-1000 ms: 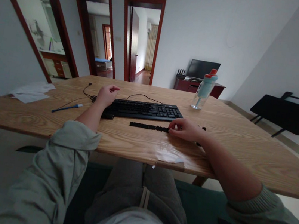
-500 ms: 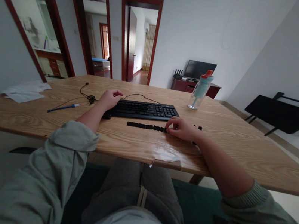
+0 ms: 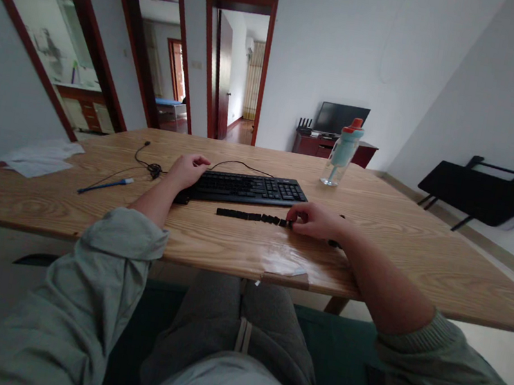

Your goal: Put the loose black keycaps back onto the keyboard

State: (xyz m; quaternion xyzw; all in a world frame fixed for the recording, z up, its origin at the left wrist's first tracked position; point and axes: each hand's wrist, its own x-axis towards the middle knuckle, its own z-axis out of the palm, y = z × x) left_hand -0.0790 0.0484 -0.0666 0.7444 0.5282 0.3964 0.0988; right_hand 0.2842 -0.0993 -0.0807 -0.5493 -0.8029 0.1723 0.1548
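A black keyboard (image 3: 247, 190) lies on the wooden table in front of me. My left hand (image 3: 187, 171) rests over its left end, fingers loosely bent and apart, holding nothing that I can see. Closer to me, small black keycaps (image 3: 238, 214) form a row, straight at the left and uneven toward the right. At the row's right end, my right hand (image 3: 314, 220) has thumb and fingers pinched on a small black keycap (image 3: 290, 224) at the table top. Further dark pieces (image 3: 335, 244) show beside the right wrist, partly hidden by it.
A blue-handled brush (image 3: 104, 186) and a coiled black cable (image 3: 154, 170) lie left of the keyboard. White paper (image 3: 42, 158) is at the far left. A clear bottle with a red cap (image 3: 342, 154) stands behind the keyboard. Tape (image 3: 287, 278) covers the table's front edge.
My right hand has shifted slightly right, uncovering more of the row's right end. The left hand stays over the keyboard. The whole view has moved a little.
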